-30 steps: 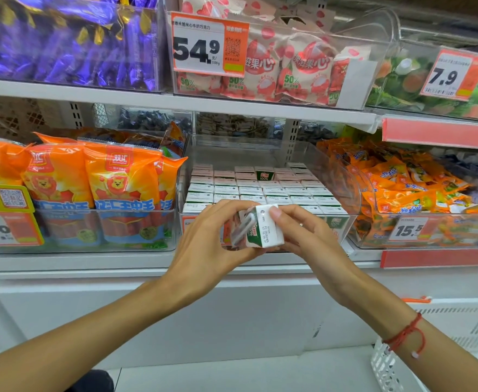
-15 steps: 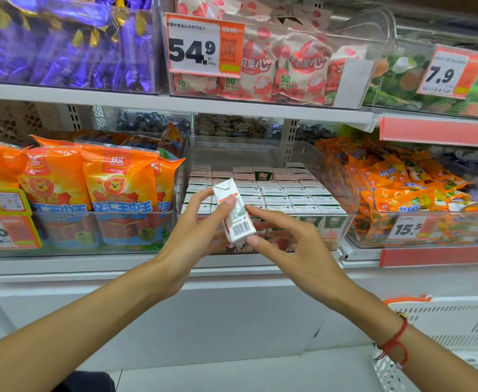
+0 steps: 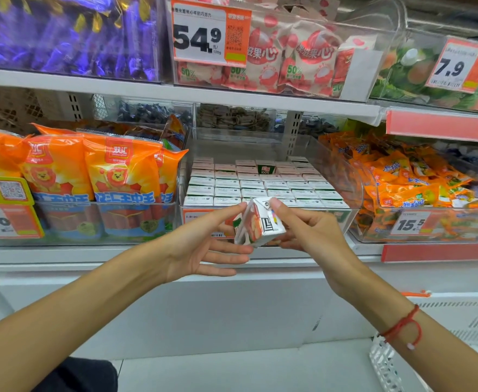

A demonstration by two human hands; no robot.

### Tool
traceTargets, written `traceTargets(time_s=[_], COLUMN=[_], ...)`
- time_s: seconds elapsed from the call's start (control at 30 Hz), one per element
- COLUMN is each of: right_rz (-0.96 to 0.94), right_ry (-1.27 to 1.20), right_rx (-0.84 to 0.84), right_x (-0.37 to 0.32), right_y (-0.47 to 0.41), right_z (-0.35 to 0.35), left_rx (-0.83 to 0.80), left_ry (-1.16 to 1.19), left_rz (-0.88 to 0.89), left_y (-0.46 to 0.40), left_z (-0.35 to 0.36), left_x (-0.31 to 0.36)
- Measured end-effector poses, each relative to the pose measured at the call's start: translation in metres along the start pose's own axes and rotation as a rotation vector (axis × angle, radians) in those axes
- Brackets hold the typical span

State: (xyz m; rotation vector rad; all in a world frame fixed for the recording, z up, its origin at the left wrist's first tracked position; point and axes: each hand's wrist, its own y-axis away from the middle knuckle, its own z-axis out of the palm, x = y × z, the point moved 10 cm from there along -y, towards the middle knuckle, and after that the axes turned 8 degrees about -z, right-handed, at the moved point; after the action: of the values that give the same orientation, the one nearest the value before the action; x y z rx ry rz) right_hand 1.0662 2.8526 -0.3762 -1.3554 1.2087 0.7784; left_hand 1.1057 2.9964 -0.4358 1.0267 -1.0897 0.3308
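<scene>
A small white juice carton (image 3: 260, 224) with orange fruit print is held tilted between both my hands, in front of the middle shelf. My left hand (image 3: 198, 247) pinches its left edge, thumb on top and straight fingers under it. My right hand (image 3: 317, 236) holds the right side, with the index fingertip on the top corner and the other fingers behind. Just behind stands a clear bin (image 3: 342, 165) packed with several rows of like cartons (image 3: 260, 185).
Orange sausage bags (image 3: 119, 168) fill the bin to the left, and small orange snack packs (image 3: 401, 179) the bin to the right. The upper shelf (image 3: 175, 93) carries candy bins and price tags. A white plastic basket (image 3: 458, 321) sits at the lower right.
The carton has been turned over between my hands, from barcode side up to its printed face. Both hands stay in front of the carton bin, and my left fingers have opened out beneath it.
</scene>
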Motion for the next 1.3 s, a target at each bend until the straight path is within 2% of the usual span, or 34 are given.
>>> traceTargets(time_s=[0.17,0.37,0.53,0.63,0.73,0.83,0.97,1.1,1.17,1.23,1.3], right_rz=[0.001,-0.065,-0.107,-0.157,-0.240,-0.322,-0.462,-0.589,-0.575,-0.476,-0.363], right_ry=[-0.046,-0.113,-0.057,-0.031,0.058,0.248,0.506,0.599,0.598,0.587,0.696], right_rx=[-0.074,-0.240,-0.138,-0.082,-0.011,0.068,0.005,-0.062,-0.079,-0.076,-0.070], right_x=[0.002,-0.011,-0.012,-0.010,-0.013,-0.019,-0.031,-0.039,-0.034,-0.019,0.000], right_y=[-0.001,0.000,-0.002,0.000,0.001,0.002,0.002,-0.005,-0.017,-0.035,-0.055], right_z=[0.005,0.012,0.008,0.009,0.003,-0.007,0.000,0.010,0.007,-0.005,-0.024], left_rx=[0.002,0.035,0.188,0.171,0.168,0.173,0.196,0.264,0.310,0.367,0.434], left_ry=[-0.021,0.049,0.007,-0.008,-0.012,0.038,0.134,0.044,0.014,0.038,0.083], left_rz=[0.043,0.382,0.690,0.788,0.780,0.714,0.586,0.523,0.567,0.635,0.695], left_y=[0.002,0.015,0.039,0.049,0.047,0.039,0.027,0.021,0.021,0.018,0.010], left_z=[0.001,0.002,0.001,0.010,0.011,0.003,-0.013,-0.017,-0.020,-0.027,-0.034], left_x=[0.003,0.032,0.057,0.065,0.064,0.060,0.053,0.056,0.068,0.087,0.107])
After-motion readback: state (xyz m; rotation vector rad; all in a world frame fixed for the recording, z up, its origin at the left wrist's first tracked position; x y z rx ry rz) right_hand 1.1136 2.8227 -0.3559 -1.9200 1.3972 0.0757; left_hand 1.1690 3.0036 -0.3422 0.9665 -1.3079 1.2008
